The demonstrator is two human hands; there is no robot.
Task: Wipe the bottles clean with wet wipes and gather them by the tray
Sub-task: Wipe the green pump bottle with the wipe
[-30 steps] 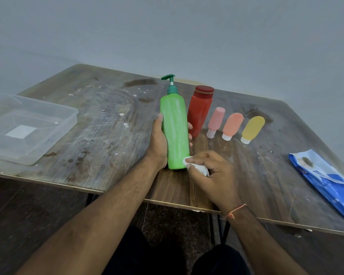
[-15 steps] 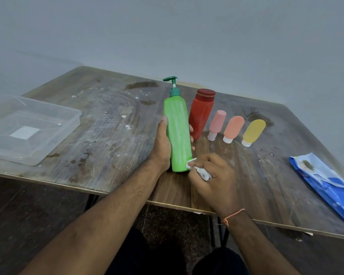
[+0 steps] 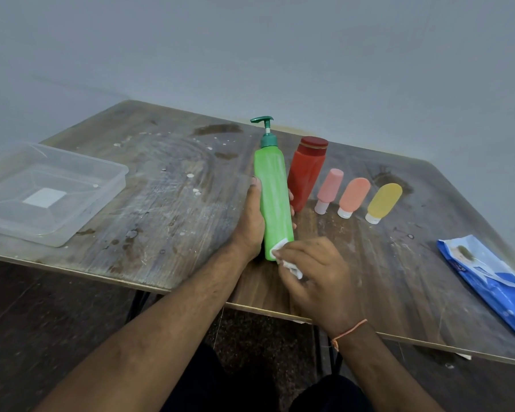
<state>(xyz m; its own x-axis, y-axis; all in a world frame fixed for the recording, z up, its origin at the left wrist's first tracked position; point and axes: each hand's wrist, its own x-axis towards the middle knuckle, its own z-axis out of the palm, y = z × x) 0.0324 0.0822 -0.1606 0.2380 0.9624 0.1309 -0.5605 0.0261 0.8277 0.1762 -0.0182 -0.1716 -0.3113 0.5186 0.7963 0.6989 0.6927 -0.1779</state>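
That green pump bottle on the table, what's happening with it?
A person's left hand holds the tall green plastic pump bottle while the right hand rubs a crumpled white wet wipe against its base. A red bottle and three small tubes stand behind; the clear plastic tray sits far left.

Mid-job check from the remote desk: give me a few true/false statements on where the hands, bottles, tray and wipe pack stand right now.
1. The left hand grips the green pump bottle. True.
2. The right hand presses a white wipe to the bottle's pump head. False: it presses near the base.
3. The clear tray holds two bottles. False: no bottles lie in it.
4. The blue wipe pack lies at the table's right. True.
5. The red bottle stands beside the green one. True.
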